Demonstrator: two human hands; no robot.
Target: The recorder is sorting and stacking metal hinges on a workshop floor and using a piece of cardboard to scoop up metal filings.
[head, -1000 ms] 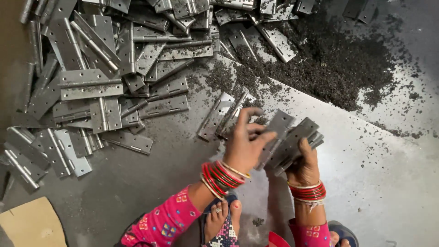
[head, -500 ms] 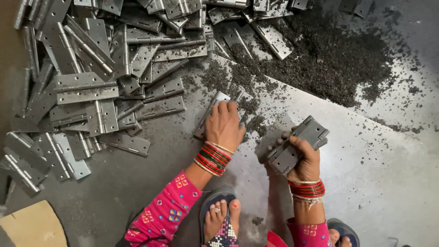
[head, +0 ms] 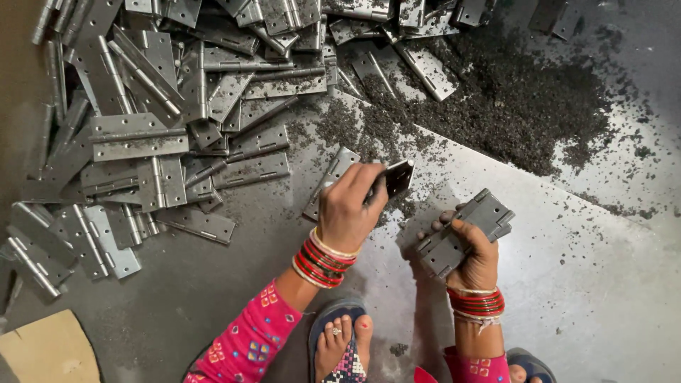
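On a grey metal sheet [head: 567,284] laid over a dark floor: left hand [head: 347,209], fingers closed round one small steel hinge [head: 397,176], lifted just clear of a flat hinge [head: 328,181] lying beneath it. Right hand [head: 477,257], closed on a stack of folded hinges [head: 464,230], held tilted, near the left hand but apart from it. Red bangles on both wrists; pink patterned sleeves. Upper left: large heap of loose hinges [head: 163,120], many open, overlapping. Upper right: spread of dark metal shavings [head: 525,113]. Bottom edge: sandalled foot [head: 344,340] between the forearms. Bottom left corner: piece of brown cardboard [head: 46,351].
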